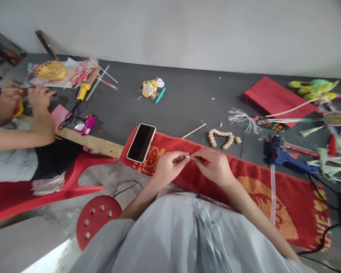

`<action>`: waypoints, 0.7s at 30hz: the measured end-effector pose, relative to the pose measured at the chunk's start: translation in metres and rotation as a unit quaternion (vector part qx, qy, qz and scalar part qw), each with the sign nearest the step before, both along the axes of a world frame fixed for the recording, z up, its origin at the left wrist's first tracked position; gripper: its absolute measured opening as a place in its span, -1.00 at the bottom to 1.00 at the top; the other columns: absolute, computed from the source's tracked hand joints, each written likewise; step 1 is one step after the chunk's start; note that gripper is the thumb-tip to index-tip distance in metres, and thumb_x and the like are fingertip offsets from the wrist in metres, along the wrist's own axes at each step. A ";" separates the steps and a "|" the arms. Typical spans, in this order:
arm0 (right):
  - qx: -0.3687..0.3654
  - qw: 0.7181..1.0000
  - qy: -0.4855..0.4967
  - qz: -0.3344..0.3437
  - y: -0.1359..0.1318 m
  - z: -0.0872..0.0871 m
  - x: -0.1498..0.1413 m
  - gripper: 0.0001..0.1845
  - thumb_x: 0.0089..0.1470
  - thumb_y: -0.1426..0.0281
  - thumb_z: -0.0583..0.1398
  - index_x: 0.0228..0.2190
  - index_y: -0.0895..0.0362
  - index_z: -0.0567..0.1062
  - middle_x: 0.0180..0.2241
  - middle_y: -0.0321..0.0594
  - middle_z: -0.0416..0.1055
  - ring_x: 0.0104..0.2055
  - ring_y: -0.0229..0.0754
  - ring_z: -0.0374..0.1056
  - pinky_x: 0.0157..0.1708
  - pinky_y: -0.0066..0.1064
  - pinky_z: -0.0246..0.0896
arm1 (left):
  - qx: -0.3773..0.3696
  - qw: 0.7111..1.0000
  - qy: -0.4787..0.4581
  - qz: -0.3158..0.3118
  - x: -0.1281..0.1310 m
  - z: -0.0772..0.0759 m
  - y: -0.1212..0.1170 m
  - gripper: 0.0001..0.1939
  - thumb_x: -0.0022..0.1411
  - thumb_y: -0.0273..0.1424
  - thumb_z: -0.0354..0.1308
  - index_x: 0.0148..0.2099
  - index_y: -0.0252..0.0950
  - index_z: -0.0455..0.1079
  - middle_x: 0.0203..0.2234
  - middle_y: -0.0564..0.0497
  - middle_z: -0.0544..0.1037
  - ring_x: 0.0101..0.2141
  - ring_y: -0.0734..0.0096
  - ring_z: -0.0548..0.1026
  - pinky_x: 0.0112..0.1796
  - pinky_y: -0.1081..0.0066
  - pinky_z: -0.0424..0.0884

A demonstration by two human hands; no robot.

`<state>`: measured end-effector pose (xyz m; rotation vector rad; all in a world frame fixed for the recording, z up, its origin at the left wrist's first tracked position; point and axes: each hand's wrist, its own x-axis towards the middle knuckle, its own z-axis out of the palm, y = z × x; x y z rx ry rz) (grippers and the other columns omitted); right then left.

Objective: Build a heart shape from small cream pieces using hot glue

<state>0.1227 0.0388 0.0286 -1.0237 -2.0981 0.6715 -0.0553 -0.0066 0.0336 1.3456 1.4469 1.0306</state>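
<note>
My left hand [168, 167] and my right hand [213, 165] meet over the red towel [287, 197] at the table's near edge. Between their fingertips they pinch a small pale wooden piece [188, 156]. Just beyond my hands lies a heart-shaped outline of small wooden pieces [221, 138], with a loose wooden block [238, 140] beside it and a thin wooden stick [193, 131] to its left. A black phone [141, 142] rests on the towel's left end.
A blue glue gun [284, 157] with a glue stick [272, 193] lies at right, near red paper [275, 98] and a tape roll [335, 118]. Another person's hands [31, 98] work at far left beside craft clutter and a yellow glue gun [83, 91]. A red stool [98, 220] stands below.
</note>
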 end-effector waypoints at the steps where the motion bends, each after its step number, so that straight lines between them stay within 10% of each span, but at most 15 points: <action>1: 0.005 1.000 -0.004 -0.004 -0.001 -0.001 -0.001 -0.84 0.14 0.46 0.20 -0.42 0.07 0.59 -0.44 -0.25 0.60 -0.42 -0.21 0.50 -0.39 -0.41 0.38 | -0.001 1.000 0.000 0.000 0.000 0.001 -0.001 -0.80 0.23 -0.27 0.26 -0.14 -0.24 0.57 -0.22 -0.05 0.69 -0.22 0.28 0.66 -0.16 0.33 0.60; 13: -0.037 0.999 0.023 -0.028 -0.005 -0.003 -0.014 -0.82 0.16 0.40 0.14 -0.46 0.06 0.50 -0.47 -0.26 0.56 -0.46 -0.20 0.45 -0.42 -0.41 0.34 | 0.014 0.998 -0.013 0.052 -0.001 -0.006 -0.008 -0.78 0.22 -0.23 0.27 -0.16 -0.23 0.57 -0.25 -0.05 0.69 -0.24 0.28 0.66 -0.21 0.35 0.60; 21: 0.103 0.994 -0.041 0.007 -0.002 0.001 -0.013 -0.84 0.16 0.53 0.09 -0.40 0.09 0.42 -0.46 -0.24 0.49 -0.45 -0.20 0.38 -0.43 -0.41 0.27 | 0.015 0.998 -0.007 0.055 0.000 0.001 -0.007 -0.81 0.23 -0.26 0.26 -0.17 -0.23 0.56 -0.26 -0.04 0.69 -0.24 0.29 0.65 -0.21 0.35 0.59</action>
